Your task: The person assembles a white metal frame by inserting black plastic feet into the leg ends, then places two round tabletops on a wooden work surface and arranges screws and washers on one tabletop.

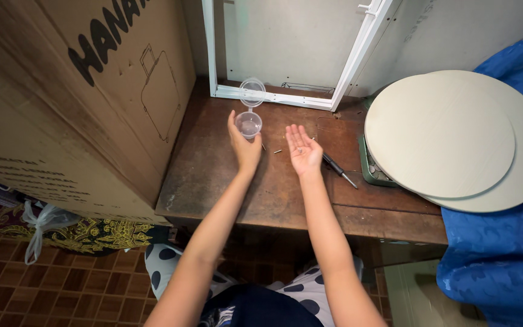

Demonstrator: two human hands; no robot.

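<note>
1. The left hand (244,147) is reaching out over the dark wooden surface (225,188), with its fingers (232,124) curling loosely around a small clear plastic cup (249,125) and touching its near side.
2. The cup is standing upright on the surface, just in front of the white metal frame (273,97) that is leaning against the wall.
3. The cup's round clear lid (252,91) is hanging open behind it, resting against the bottom rail of the frame.
4. The right hand (302,149) is lying palm up beside the left one, its fingers (295,132) spreading wide open and gripping nothing.
5. A few tiny screws (299,149) are sitting loose in the open palm.
6. 1 more small screw (277,151) is lying on the surface between the 2 hands.
7. A screwdriver (338,169) with a dark handle is lying on the surface just right of the right hand.
8. 2 round pale boards (455,139) are overlapping at the right, covering a green tray (369,169).
9. A large cardboard box (62,103) is standing at the left edge of the surface.
</note>
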